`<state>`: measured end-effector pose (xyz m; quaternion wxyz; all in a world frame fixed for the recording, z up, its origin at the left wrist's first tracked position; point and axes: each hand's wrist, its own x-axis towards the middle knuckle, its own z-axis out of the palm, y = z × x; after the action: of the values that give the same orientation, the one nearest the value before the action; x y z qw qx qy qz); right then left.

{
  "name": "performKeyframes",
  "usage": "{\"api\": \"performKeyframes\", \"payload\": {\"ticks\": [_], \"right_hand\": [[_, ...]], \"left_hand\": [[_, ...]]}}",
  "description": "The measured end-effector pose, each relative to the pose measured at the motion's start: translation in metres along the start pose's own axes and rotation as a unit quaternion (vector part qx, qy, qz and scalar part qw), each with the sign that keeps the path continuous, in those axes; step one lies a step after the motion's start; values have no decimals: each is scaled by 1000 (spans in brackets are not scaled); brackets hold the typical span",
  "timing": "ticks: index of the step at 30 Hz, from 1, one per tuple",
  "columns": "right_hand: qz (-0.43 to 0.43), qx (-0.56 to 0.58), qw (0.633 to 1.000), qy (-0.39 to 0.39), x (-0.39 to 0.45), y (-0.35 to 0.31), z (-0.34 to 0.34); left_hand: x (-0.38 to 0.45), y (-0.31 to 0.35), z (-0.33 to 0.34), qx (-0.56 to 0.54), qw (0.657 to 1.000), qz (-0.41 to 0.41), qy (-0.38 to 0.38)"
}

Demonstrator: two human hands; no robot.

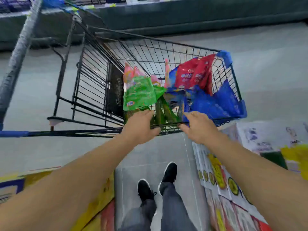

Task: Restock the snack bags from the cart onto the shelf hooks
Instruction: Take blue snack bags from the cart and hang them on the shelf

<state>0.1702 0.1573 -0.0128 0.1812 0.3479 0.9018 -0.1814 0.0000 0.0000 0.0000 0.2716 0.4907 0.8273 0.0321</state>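
- Snack bags point(183, 87) lie heaped in the near end of the cart point(93, 77): green ones on the left, blue ones on the right, red ones behind the blue.
- Left hand point(141, 127) sits at the cart's near rim, its fingers curled at the lower edge of a green bag point(140, 94); whether this grip has actually closed on the bag or on the rim wire I cannot tell.
- Right hand point(196, 127) is at the same rim, fingers bent toward a blue bag point(216, 102) just beyond them; motion blur hides whether this grip holds anything.
- To do this step well, I judge it best to take bags by their top edge, where the hang hole would be, and lift straight up so they clear the wire sides.
- Shelf hooks are not in view; boxes point(225, 189) stand on the floor point(136, 170) at either side of the person's shoes point(170, 172).
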Motion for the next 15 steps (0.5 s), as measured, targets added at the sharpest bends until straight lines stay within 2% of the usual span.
{"api": "performKeyframes", "payload": {"ticks": [3, 6, 11, 15], "right_hand": [[-16, -25, 1000, 2, 22, 15, 15], [-16, -13, 999, -47, 40, 29, 32], [-67, -28, 997, -37, 52, 41, 34], [-79, -27, 996, -21, 69, 35, 30]], "left_hand": [[17, 9, 16, 28, 999, -38, 7], [32, 20, 33, 42, 996, -75, -7], [45, 20, 40, 109, 993, -43, 35], [55, 13, 34, 117, 990, -63, 44]]}}
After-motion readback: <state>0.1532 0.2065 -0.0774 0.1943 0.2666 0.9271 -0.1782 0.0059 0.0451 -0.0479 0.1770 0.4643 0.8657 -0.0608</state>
